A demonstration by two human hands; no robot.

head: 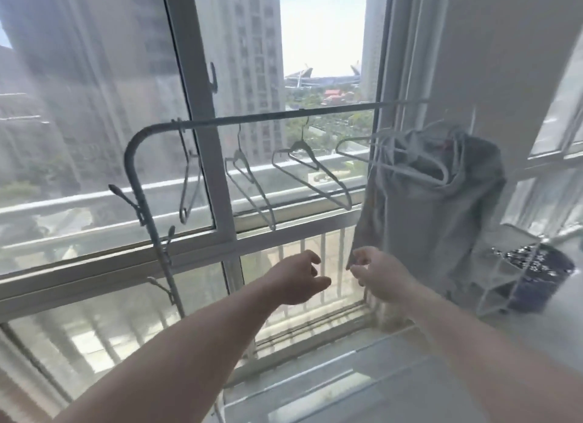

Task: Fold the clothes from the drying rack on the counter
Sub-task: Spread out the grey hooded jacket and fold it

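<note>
A grey metal drying rack [252,117] stands before the window, its top bar running left to right. Three empty white hangers [310,167] dangle from the bar. At the right end a grey garment [441,208] hangs bunched among several more white hangers. My right hand [383,272] reaches toward the garment's lower left corner, fingers loosely curled, right at the hem; no firm hold shows. My left hand [298,279] is stretched out beside it, fingers relaxed and holding nothing.
A white counter [536,328] lies at the right, bearing a white wire basket [504,265] and a dark blue patterned container [542,274]. A large window with white frames [217,170] fills the background. Clips stick out from the rack's left post [148,214].
</note>
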